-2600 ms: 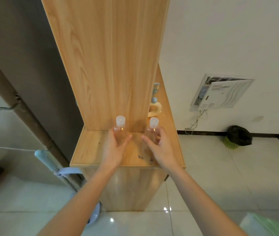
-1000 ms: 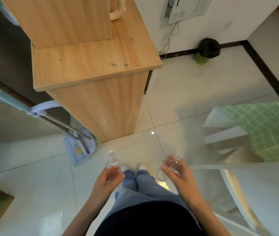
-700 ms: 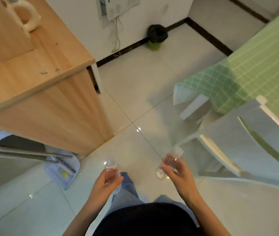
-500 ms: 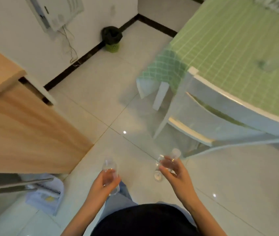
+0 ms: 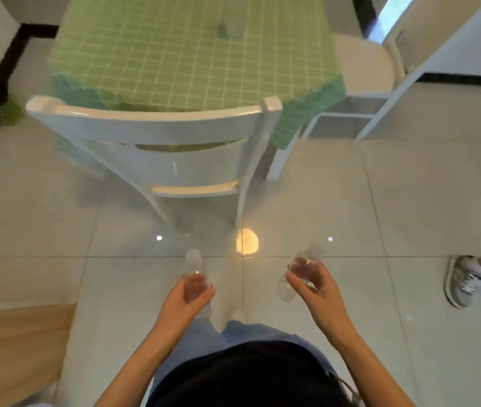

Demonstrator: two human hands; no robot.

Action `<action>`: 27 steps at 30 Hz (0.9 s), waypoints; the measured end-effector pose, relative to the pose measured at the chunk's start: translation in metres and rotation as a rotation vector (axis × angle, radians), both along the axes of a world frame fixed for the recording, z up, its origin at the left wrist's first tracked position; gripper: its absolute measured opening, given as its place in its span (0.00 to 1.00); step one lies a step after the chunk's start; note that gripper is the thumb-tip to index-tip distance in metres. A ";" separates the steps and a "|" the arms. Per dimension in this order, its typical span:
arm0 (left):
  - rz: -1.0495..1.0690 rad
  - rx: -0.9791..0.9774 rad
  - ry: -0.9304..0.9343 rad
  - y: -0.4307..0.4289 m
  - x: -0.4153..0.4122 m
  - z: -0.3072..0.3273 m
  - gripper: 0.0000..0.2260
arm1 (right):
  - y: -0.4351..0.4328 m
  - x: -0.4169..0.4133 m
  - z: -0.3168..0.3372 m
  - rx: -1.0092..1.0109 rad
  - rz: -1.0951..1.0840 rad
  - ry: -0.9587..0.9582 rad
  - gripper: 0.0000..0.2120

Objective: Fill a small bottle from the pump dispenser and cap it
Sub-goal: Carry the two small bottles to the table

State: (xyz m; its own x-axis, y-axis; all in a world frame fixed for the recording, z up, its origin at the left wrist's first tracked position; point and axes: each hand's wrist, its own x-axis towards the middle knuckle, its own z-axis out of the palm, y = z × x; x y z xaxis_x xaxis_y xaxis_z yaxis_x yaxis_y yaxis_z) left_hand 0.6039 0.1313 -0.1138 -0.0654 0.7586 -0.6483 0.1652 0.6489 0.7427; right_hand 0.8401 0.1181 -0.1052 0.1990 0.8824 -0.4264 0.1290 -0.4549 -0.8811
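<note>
Pale floor tiles [image 5: 409,201] lie beneath the left hand [image 5: 187,295], curled round an upright small capped bottle [image 5: 193,267], and the right hand [image 5: 317,292], pinching a tilted second bottle [image 5: 303,263], both short of the white chair [image 5: 157,136], whose far side meets the green-checked surface [image 5: 189,54].

The left hand [image 5: 187,292] holds the left bottle [image 5: 193,264] and the right hand [image 5: 317,286] the right bottle [image 5: 302,267], both over open floor [image 5: 336,186] short of the chair [image 5: 174,160]. That chair stands square against the tabletop's [image 5: 160,54] near edge, its back rail across the straight way in. A 2nd chair [image 5: 362,66] stands at the right edge. Between the 2 chairs, bare floor runs up to the near right corner. Another person's shoe [image 5: 462,282] stands at right and a wooden cabinet [image 5: 13,342] at lower left.
</note>
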 end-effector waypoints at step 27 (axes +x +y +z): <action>-0.695 0.082 -0.087 0.296 0.333 0.005 0.12 | 0.156 0.283 -0.003 -0.017 -0.680 -0.011 0.13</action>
State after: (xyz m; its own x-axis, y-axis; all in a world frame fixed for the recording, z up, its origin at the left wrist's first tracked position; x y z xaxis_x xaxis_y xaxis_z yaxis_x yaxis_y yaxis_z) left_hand 0.9370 0.4277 -0.1090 0.5014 0.6527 -0.5680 0.4590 0.3559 0.8140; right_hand 1.1235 0.2742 -0.1079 0.7116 0.5523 -0.4342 -0.1820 -0.4520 -0.8732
